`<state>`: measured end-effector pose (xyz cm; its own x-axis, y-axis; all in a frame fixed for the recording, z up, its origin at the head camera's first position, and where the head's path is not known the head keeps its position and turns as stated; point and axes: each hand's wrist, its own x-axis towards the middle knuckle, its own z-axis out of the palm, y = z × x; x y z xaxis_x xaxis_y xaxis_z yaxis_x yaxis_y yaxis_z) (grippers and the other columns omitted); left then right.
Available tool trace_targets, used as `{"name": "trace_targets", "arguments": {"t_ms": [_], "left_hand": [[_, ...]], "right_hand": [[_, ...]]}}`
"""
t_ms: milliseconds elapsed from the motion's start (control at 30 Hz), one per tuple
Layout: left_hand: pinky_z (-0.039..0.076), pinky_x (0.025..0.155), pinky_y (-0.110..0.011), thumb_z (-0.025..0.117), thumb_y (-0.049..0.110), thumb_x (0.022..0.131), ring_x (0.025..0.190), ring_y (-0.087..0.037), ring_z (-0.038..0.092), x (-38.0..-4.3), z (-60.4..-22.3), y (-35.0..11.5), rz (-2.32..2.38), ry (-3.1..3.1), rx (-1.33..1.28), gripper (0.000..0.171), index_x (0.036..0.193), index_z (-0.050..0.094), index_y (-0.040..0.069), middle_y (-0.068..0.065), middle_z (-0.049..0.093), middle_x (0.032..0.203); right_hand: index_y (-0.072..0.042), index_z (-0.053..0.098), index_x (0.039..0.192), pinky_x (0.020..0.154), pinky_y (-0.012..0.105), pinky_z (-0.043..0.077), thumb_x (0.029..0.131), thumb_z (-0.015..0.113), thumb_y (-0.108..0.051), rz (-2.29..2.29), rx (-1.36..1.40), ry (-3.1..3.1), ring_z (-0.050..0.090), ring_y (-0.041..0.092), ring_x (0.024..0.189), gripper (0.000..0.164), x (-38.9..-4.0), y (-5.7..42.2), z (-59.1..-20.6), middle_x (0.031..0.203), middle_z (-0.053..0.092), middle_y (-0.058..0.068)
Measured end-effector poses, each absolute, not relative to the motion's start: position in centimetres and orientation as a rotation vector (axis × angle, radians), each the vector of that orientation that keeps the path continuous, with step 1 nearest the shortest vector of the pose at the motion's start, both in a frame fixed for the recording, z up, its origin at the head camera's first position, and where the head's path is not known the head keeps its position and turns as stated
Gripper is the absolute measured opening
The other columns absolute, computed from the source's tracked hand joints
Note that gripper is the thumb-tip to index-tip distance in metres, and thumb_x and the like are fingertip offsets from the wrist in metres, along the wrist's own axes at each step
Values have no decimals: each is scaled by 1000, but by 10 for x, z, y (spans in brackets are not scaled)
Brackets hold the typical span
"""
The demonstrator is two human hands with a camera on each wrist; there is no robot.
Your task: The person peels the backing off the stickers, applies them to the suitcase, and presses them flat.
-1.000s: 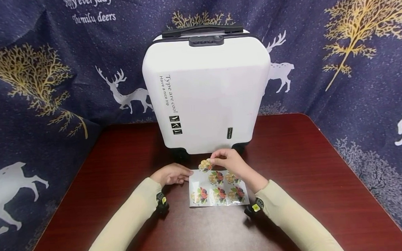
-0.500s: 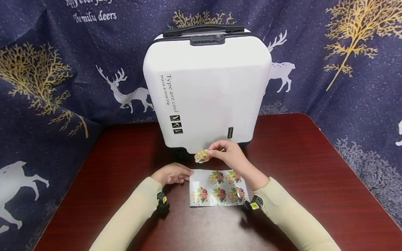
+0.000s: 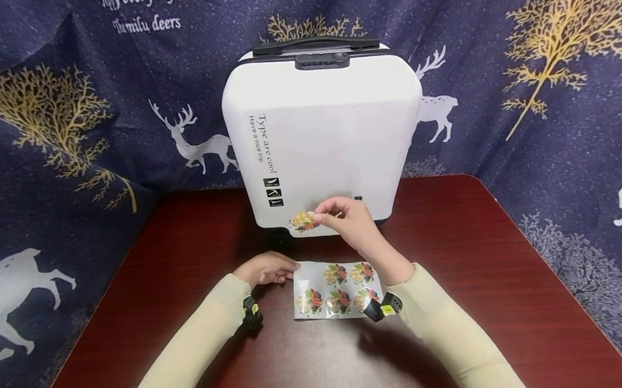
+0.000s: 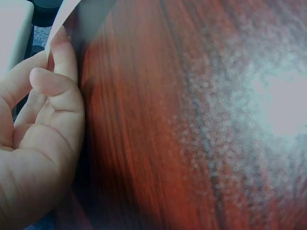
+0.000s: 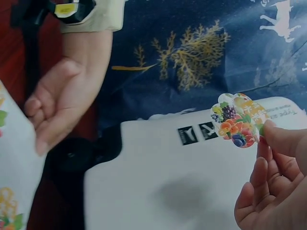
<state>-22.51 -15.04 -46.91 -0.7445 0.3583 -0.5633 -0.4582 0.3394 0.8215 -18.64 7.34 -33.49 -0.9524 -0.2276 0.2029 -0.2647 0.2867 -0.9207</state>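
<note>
R hand [image 3: 350,218], nearly closed, is pinching 1 sticker [image 3: 302,222] by its edge, prob. keeping the print uncovered; it's hovering by the suitcase's [image 3: 329,141] lower front, contact unclear. L hand [image 3: 267,269] is pinching the sheet's [image 3: 309,273] far-L corner, prob. steadying it.

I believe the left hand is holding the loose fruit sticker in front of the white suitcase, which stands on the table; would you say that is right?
Not quite: the head view shows the right hand, not the left hand, holding the loose fruit sticker in front of the white suitcase, which stands on the table.
</note>
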Motion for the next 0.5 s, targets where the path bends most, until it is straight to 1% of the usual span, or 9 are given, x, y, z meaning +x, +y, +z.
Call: {"name": "trace_targets", "arguments": {"t_ms": [233,333,500], "left_hand": [[43,55,-13,61,8,95,61,-2,55,-225,-468,-150,1490,1893,-87,15,106,66,-2,5,69,73],[43,55,-14,61,8,95,62,-2,56,-225,-468,-150,1479,1895,-85,16,107,66,-2,6,69,73],[43,55,-14,61,8,95,62,-2,57,-225,-468,-150,1473,1897,-72,22,112,64,-6,5,70,73]], "right_hand": [[-5,72,94,75,29,45,90,72,-19,1777,487,-2466,56,14,84,15,-187,69,-316,91,71,2],[-5,72,94,73,30,45,91,72,-19,1762,503,-2438,56,15,83,14,-188,67,-310,89,71,3],[-6,71,94,72,29,44,92,71,-19,1733,514,-2407,55,15,81,13,-191,64,-301,86,70,1]]}}
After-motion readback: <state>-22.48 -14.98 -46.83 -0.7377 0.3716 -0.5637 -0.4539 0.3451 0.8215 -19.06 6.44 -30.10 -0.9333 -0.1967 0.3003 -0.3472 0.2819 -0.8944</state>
